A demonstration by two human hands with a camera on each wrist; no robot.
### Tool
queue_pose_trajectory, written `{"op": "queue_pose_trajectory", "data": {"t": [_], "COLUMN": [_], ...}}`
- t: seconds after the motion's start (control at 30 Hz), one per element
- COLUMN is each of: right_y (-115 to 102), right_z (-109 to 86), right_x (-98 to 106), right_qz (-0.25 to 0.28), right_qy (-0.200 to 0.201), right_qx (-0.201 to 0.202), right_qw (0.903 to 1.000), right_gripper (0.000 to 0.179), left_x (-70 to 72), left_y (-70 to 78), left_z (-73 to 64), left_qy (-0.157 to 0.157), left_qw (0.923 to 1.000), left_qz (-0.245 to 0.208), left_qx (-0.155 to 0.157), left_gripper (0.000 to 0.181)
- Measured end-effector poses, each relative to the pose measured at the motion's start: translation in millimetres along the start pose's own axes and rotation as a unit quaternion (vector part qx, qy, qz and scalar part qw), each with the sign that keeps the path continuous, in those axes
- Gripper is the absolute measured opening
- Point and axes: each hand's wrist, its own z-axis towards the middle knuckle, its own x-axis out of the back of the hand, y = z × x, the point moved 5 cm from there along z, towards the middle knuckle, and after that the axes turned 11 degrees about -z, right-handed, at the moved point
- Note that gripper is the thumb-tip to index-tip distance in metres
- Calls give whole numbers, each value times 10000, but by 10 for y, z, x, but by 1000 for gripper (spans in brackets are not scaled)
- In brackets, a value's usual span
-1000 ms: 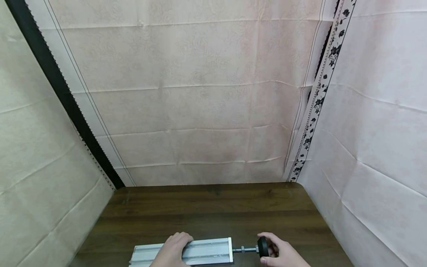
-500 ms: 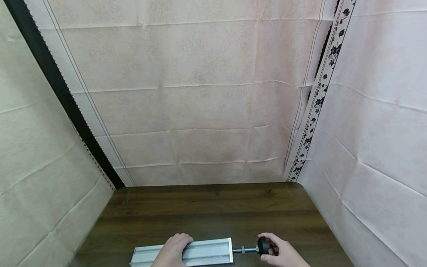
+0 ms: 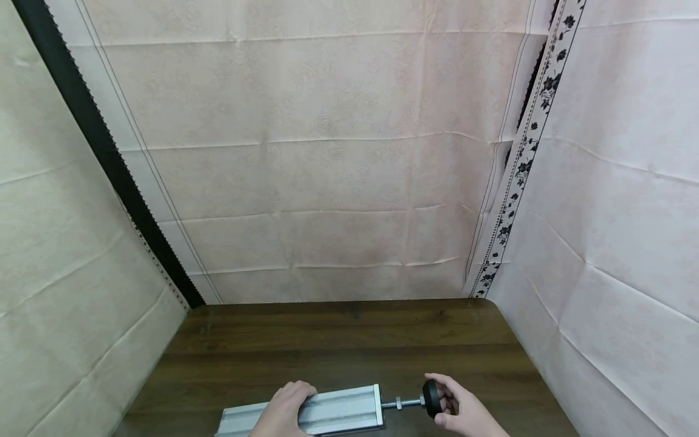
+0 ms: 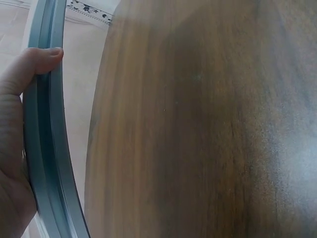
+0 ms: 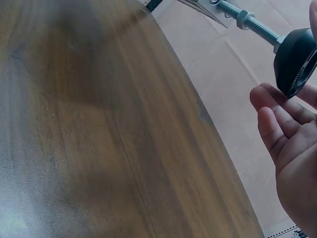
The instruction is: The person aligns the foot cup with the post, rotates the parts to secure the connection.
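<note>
A silver grooved aluminium profile (image 3: 341, 408) lies across the bottom of the head view, with its left end cut off by the frame. My left hand (image 3: 284, 408) grips it around the middle; in the left wrist view the thumb (image 4: 48, 60) presses across its grooved side. Out of the profile's right end runs a threaded rod with a nut (image 3: 399, 403), carrying a black round leveling foot (image 3: 432, 397). At the foot's rim, my right hand (image 3: 463, 408) holds it between thumb and fingers. The right wrist view shows the foot's hollow underside turned toward the palm.
Beneath the hands is a dark brown wooden table (image 3: 338, 340). Pale patterned cloth (image 3: 338, 182) hangs behind its far edge, and more cloth walls close in the left and right sides. A black strip (image 3: 104, 145) runs down the left corner.
The profile's right end, the rod and the leveling foot have tilted slightly upward in the head view. My right hand has risen a little with them, while the left hand stays nearly in place.
</note>
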Motion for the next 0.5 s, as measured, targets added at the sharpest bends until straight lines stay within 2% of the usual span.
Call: {"op": "queue_pose_trajectory", "data": {"t": [0.2, 0.33, 0.5], "right_y": [12, 9, 40], "right_z": [-27, -44, -63], "right_x": [2, -1, -13], "right_qz": [128, 347, 743], "right_qy": [116, 97, -154], "right_qx": [270, 414, 135], "right_qw": [9995, 9985, 9970], "right_gripper": [53, 57, 55], "left_x": [-3, 0, -14], "left_y": [27, 35, 11], "left_z": [12, 13, 11], "left_qy": [140, 74, -81], "left_qw": [9995, 9996, 9998], "left_qz": [148, 114, -14], "left_qx": [-257, -258, -182], "left_gripper": [70, 71, 72]}}
